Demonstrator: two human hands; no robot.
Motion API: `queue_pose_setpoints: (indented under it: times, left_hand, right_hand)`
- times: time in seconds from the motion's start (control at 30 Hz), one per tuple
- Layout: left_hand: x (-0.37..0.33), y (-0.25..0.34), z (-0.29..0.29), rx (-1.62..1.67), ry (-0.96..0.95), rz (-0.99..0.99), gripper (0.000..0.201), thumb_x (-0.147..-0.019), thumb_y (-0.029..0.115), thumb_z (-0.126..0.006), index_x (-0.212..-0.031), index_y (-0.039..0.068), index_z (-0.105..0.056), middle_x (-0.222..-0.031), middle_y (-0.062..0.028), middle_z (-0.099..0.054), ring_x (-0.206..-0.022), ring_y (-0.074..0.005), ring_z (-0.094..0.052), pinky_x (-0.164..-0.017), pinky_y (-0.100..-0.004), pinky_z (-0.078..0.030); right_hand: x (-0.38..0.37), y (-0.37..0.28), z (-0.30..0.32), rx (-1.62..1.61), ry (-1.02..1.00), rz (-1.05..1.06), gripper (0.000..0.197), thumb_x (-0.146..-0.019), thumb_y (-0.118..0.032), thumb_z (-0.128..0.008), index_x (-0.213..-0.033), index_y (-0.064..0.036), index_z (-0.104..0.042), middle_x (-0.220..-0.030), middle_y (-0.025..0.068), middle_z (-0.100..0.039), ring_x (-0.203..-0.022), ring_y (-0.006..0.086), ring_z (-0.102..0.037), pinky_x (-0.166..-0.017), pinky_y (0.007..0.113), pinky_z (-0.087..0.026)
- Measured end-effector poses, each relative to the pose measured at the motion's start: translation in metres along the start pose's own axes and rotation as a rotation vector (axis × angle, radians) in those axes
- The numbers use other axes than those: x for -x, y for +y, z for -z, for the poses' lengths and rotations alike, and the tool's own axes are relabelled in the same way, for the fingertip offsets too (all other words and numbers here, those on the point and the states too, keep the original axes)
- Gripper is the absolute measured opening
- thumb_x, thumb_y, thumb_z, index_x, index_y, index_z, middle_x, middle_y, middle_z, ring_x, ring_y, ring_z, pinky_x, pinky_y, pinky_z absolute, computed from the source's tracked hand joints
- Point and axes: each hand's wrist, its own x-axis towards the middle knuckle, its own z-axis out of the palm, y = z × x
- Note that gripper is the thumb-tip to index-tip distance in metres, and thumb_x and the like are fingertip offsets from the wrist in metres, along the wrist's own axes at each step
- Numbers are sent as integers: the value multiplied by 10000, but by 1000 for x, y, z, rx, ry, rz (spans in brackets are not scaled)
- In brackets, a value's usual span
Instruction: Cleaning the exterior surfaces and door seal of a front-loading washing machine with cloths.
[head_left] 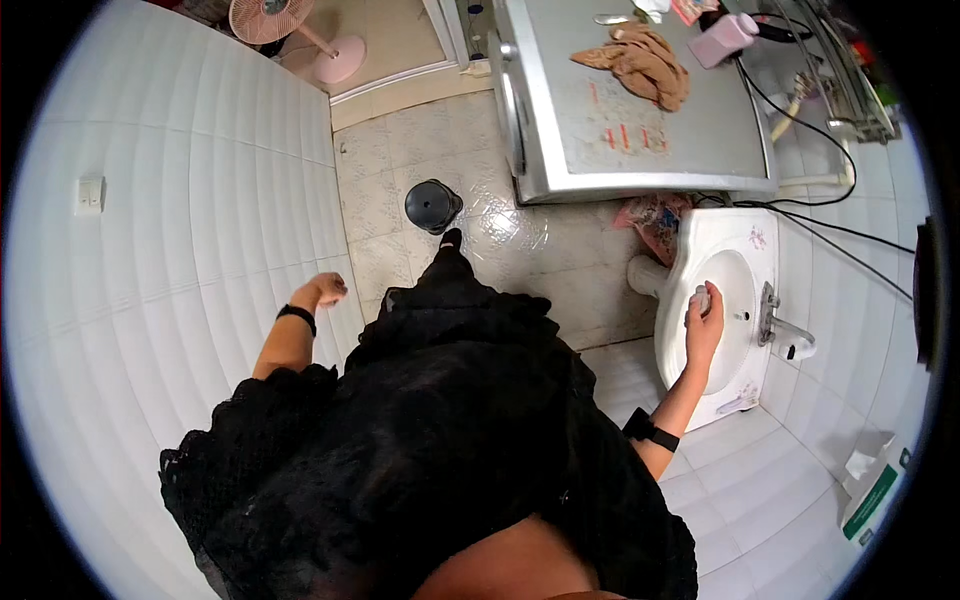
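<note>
Over the basin of the white washbasin (pixel 668 335), my right hand (pixel 705 325) is closed around a small pale, greyish object (pixel 699 296). Its kind is hard to make out, since my fingers cover part of it. The chrome faucet (pixel 790 337) stands just right of that hand. My left hand (pixel 322 290) hangs away from everything, near the white tiled wall, its fingers loosely curled with nothing seen in them. Both wrists wear black bands.
A black round stool (pixel 433 206) stands on the tiled floor ahead. At the far right is a silver appliance (pixel 545 110) topped with a brown cloth (pixel 650 70) and a pink bottle (pixel 724 40). Black cables (pixel 800 213) run behind the basin. A tissue box (pixel 872 495) sits lower right.
</note>
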Motion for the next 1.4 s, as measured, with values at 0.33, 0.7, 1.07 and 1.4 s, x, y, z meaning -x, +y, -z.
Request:
queue_pose_setpoints:
  times: [0.33,0.7,1.07,1.4]
  left_hand:
    - [-109,-1,95,197,149,-286,250,-829,231,-666,-995,60,-589,-723,-43,-621,-599,-165,-594,-538,-314,-492]
    - [-87,134,142,71,315,-543,178,-800,106,-513,-911,43,-638,-747,-72,-644,-614,-170,-603,-595,-305,-497]
    - [-42,202,223,-151,515,-652,273,-776,215,-693,-992,61,-632,-853,-154,-636,-812,-314,-623,-731,-399,-496]
    - [42,436,313,-293,690,-1212,205,-757,105,-687,-935,46,-605,-971,-148,-588,-893,-324,-588,-770,-412,-477]
  right_hand:
    - [19,-120,-93,-1,46,16,422,-873,-91,-614,-1272,16,-529,-1199,162,-606,-1128,239,-577,-974,320,-422]
    - [-43,-168,-75,116,184,186,406,-849,-108,-623,-1239,-19,-555,-1186,176,-604,-1104,321,-585,-952,366,-450]
    - [-80,-180,-76,-1,274,139,291,-798,-165,-679,-1046,-40,-595,-973,133,-624,-845,271,-607,-777,343,-482]
    - [-112,-274,-100,42,384,160,485,-743,-168,-719,-1197,-67,-581,-1192,160,-568,-824,299,-609,-773,365,-499]
